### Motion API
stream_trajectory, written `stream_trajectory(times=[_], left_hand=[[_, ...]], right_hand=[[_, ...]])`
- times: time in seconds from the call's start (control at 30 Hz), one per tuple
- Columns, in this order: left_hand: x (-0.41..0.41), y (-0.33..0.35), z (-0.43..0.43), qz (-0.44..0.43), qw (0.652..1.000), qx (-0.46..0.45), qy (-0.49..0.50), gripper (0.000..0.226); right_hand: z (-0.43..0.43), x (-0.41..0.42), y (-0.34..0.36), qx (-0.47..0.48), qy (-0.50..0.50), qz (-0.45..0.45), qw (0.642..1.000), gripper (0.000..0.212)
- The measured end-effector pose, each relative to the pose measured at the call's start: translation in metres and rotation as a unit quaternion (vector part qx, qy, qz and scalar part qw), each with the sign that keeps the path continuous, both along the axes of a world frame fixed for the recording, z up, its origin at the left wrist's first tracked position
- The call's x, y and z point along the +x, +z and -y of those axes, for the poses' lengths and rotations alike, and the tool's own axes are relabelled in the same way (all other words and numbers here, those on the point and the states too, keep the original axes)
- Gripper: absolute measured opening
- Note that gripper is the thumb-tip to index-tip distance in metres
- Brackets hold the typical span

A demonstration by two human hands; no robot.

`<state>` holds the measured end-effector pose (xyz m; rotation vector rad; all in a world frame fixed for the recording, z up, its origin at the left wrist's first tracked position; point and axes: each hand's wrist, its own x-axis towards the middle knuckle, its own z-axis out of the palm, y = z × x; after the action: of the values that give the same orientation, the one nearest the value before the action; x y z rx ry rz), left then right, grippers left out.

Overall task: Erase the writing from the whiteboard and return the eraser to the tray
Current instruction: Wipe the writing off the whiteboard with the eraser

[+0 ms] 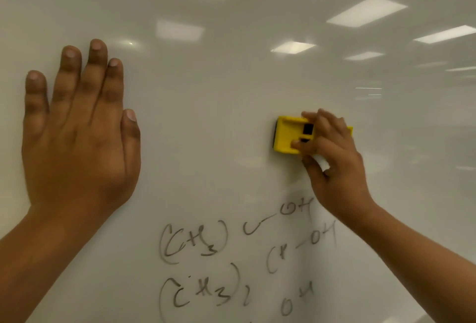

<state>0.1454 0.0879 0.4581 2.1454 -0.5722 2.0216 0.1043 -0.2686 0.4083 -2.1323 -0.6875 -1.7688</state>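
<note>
The eraser (289, 135) was a single yellow block with a moulded plastic back, showing a raised rim and two dark rectangular recesses near its middle, and a dark strip along its left edge that was probably the felt pad, though blur made that hard to confirm. It lay flat against the whiteboard (231, 91) in the right-centre of the frame, above the remaining writing. The right hand (334, 163) gripped it from the right side: the fingers (313, 119) curled over its top edge and across its back, the thumb sat under its lower edge, and so the block was pinched between them, with its left half exposed and its right end mostly hidden behind the knuckles. The left hand (77, 142) rested palm-down on the board at the left of the frame, well apart from the eraser, its four fingers held close together and pointing up and the thumb set slightly apart on the right. The board was glossy white, reflecting several ceiling light panels across the upper right. The writing (231, 258), in dark marker, filled the lower centre: three rows of chemical-style notation could be counted, with "(CH3)" groups on the left and "OH" endings on the right, the lowest row cut by the bottom edge.
</note>
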Motion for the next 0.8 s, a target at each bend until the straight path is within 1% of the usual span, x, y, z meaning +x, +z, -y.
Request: stream_trajectory(times=[0.1, 0.2, 0.23, 0.3, 0.33, 0.37, 0.43, 0.5, 0.57, 0.63, 0.67, 0.7, 0.8], left_hand=[[-0.001, -0.001, 0.0, -0.004, 1.0, -0.003, -0.009, 0.058], [0.0, -0.002, 0.001, 0.002, 1.0, -0.004, -0.01, 0.058], [0.001, -0.003, 0.001, 0.004, 1.0, -0.004, -0.01, 0.058], [0.005, -0.002, 0.0, 0.007, 1.0, -0.006, -0.009, 0.059], [0.008, -0.002, -0.001, 0.009, 1.0, -0.007, -0.008, 0.059], [0.011, -0.003, -0.002, 0.013, 1.0, -0.008, -0.007, 0.059], [0.017, -0.004, -0.005, 0.015, 1.0, -0.008, -0.019, 0.06], [0.019, -0.004, -0.004, 0.01, 0.999, -0.005, -0.034, 0.06], [0.011, -0.004, 0.0, 0.006, 1.0, -0.004, -0.027, 0.06], [-0.005, -0.005, 0.001, 0.006, 1.0, 0.009, -0.002, 0.06], [-0.014, -0.007, 0.001, 0.007, 1.0, 0.019, 0.014, 0.06], [-0.023, -0.012, -0.001, 0.01, 0.999, 0.032, 0.031, 0.059], [-0.043, -0.04, -0.012, 0.015, 0.997, 0.06, 0.052, 0.055]], right_hand=[[0.008, -0.004, -0.036, -0.022, -0.01, -0.02, 1.0, 0.011], [0.027, -0.008, -0.034, 0.008, -0.028, -0.039, 0.999, 0.011], [0.03, -0.007, -0.024, 0.038, -0.027, -0.037, 0.998, 0.011], [0.026, -0.006, 0.003, 0.137, -0.03, -0.027, 0.99, 0.015], [0.019, -0.004, 0.015, 0.171, -0.034, -0.02, 0.984, 0.016], [0.01, -0.002, 0.023, 0.182, -0.037, -0.008, 0.983, 0.017], [-0.01, -0.001, 0.027, 0.146, -0.033, 0.028, 0.988, 0.019], [-0.029, -0.003, 0.011, 0.059, -0.012, 0.041, 0.997, 0.02], [-0.039, -0.008, -0.018, -0.044, 0.006, 0.014, 0.999, 0.023], [-0.033, -0.016, -0.043, -0.103, 0.01, -0.025, 0.994, 0.03], [-0.026, -0.021, -0.049, -0.102, 0.009, -0.042, 0.994, 0.032], [-0.02, -0.025, -0.051, -0.082, 0.005, -0.058, 0.995, 0.033], [-0.022, -0.032, -0.042, 0.009, -0.026, -0.09, 0.996, 0.039]])
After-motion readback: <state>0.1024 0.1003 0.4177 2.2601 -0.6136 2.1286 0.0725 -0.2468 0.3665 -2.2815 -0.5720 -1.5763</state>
